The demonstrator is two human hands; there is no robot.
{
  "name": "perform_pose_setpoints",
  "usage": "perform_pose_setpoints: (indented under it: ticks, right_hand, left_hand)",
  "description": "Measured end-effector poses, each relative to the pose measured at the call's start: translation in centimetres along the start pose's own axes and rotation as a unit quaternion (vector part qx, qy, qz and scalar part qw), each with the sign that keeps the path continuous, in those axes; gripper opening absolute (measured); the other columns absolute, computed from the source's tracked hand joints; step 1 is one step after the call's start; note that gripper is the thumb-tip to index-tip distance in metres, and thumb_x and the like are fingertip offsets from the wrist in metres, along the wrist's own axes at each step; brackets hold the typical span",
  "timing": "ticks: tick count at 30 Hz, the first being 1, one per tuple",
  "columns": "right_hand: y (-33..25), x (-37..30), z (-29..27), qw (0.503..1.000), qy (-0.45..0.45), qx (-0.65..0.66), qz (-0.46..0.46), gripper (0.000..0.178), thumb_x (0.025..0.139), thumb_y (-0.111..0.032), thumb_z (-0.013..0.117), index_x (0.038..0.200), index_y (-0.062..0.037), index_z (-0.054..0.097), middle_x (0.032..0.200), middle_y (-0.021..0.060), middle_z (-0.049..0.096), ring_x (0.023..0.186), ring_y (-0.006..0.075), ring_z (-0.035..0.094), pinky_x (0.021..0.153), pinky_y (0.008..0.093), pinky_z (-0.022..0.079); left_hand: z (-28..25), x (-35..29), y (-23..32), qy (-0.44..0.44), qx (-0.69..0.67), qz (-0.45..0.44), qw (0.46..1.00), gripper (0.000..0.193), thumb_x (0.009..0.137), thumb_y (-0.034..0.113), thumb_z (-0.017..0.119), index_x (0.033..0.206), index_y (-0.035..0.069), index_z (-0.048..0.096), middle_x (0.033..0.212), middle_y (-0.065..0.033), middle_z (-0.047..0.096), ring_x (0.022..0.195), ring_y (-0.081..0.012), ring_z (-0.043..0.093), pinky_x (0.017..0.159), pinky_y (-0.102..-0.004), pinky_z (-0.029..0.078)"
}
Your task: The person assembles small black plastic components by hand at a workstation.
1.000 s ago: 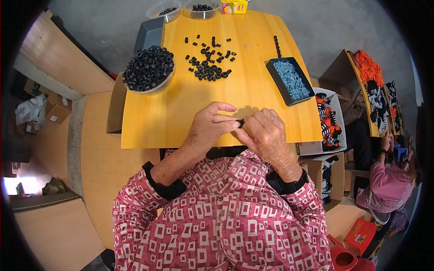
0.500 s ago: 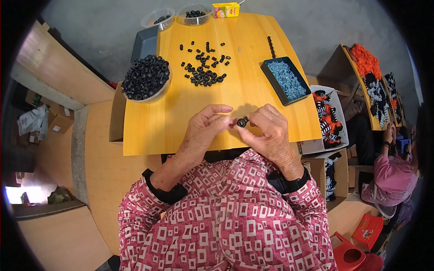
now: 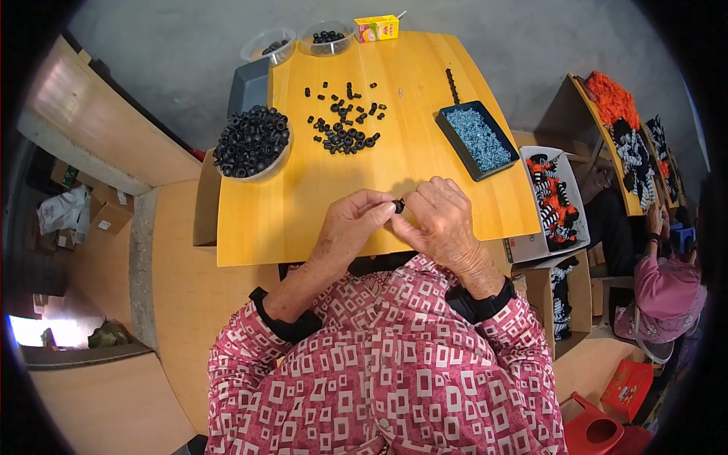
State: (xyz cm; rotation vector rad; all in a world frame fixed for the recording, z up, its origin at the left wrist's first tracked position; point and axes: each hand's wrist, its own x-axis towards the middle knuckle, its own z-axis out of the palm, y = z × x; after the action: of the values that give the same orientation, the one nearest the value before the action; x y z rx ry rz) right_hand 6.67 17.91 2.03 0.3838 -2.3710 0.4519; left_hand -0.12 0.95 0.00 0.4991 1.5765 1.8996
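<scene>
A small round black plastic part [image 3: 398, 205] is pinched over the near half of the table. My left hand [image 3: 345, 227] holds it from the left between thumb and forefinger. My right hand [image 3: 441, 220] meets it from the right, fingers curled and closed at the part, their tips partly hidden. Beyond my hands lies a loose spread of small black parts [image 3: 347, 139]. At left, a clear tub heaped with black ring-like parts [image 3: 252, 142] sits by the table edge. A black tray [image 3: 453, 142] of small silvery-blue pieces, perhaps screws, is at right.
At the back stand two clear tubs, one with black parts [image 3: 328, 38], a yellow carton [image 3: 377, 29] and a grey bin [image 3: 249, 87]. Right of the table is a white box of striped and orange fabric items [image 3: 557, 201]. A person in pink [image 3: 667, 292] sits farther right, near a red stool [image 3: 595, 432].
My hands have drawn closer together around the black part, and my right fingers have curled in more. The whole view has shifted slightly.
</scene>
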Motion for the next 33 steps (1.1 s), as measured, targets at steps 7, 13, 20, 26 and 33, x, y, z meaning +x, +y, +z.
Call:
perform_pose_setpoints:
  ticks: [7,13,20,26,33]
  right_hand:
    - [-0.4,0.0,-0.4,0.998,-0.050,-0.022,-0.014,0.020,0.076,-0.016,0.073,0.079,-0.0048,0.056,0.077,0.0092,0.053,0.071,0.0259,0.055,0.065,0.0368,0.044]
    - [-0.2,-0.3,-0.3,0.998,-0.059,-0.019,-0.024,0.022,0.077,-0.018,0.074,0.080,-0.0051,0.057,0.077,0.0093,0.053,0.072,0.0258,0.054,0.066,0.0372,0.044]
    - [-0.4,-0.2,-0.4,0.999,-0.039,-0.010,-0.004,0.021,0.078,-0.017,0.074,0.077,-0.0048,0.057,0.073,0.0097,0.053,0.068,0.0265,0.056,0.064,0.0374,0.046]
    - [0.6,0.0,0.3,1.000,-0.023,-0.005,0.012,0.022,0.076,-0.017,0.075,0.076,-0.0040,0.057,0.072,0.0098,0.056,0.066,0.0279,0.057,0.061,0.0389,0.047]
    - [0.9,0.8,2.2,0.999,0.043,0.013,-0.018,0.021,0.070,-0.018,0.076,0.076,-0.0046,0.061,0.069,0.0102,0.058,0.064,0.0289,0.060,0.060,0.0395,0.048]
  left_hand:
    - [-0.4,-0.1,-0.6,0.017,-0.021,-0.032,0.999,0.018,0.091,0.011,0.066,0.104,-0.001,0.068,0.094,-0.0020,0.068,0.087,-0.0078,0.060,0.079,-0.0223,0.048]
    - [-0.6,-0.3,-0.3,0.017,-0.020,-0.051,0.998,0.018,0.090,0.013,0.068,0.102,0.000,0.070,0.094,-0.0026,0.068,0.087,-0.0082,0.060,0.080,-0.0225,0.047]
    - [-0.7,0.1,-0.3,0.018,-0.028,-0.073,0.997,0.024,0.093,0.021,0.065,0.103,0.000,0.070,0.098,-0.0040,0.069,0.091,-0.0084,0.060,0.080,-0.0234,0.047]
    - [-0.1,1.7,-0.2,0.052,-0.082,-0.025,0.995,0.037,0.098,0.027,0.059,0.121,-0.001,0.061,0.108,-0.0069,0.067,0.098,-0.0114,0.061,0.087,-0.0253,0.047]
    - [1.2,3.8,-2.1,0.001,-0.108,0.039,0.993,0.053,0.106,0.039,0.038,0.134,-0.004,0.050,0.120,-0.0117,0.060,0.114,-0.0189,0.054,0.103,-0.0330,0.039]
